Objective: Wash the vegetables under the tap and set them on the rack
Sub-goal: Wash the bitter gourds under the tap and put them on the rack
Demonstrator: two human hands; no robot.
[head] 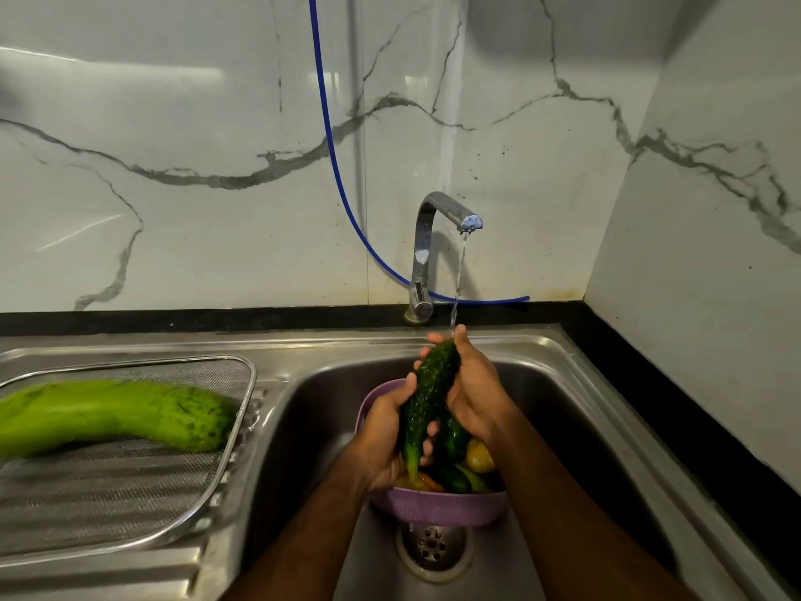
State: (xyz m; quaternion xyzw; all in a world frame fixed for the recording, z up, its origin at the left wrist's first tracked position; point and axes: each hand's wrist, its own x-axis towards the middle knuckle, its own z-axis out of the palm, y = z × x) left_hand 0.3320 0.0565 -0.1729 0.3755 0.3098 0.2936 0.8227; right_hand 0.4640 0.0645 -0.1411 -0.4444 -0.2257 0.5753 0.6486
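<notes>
Cucumber [429, 396] clasped in both hands' grip, left hand [383, 440], right hand [474, 383], colander [437, 507] beneath, gourd [108, 414] on rack [130, 492]

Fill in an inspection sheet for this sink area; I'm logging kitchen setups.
Surface: steel sink, drainboard on its left.
Job's things: cucumber under running tap; pale gourd on mesh rack; purple colander holding more vegetables.
Clutter: nothing seen.
Hands: left hand and right hand both grip the cucumber.
Cables: blue hose down the wall, behind the tap.
Surroundings: marble-patterned wall.
</notes>
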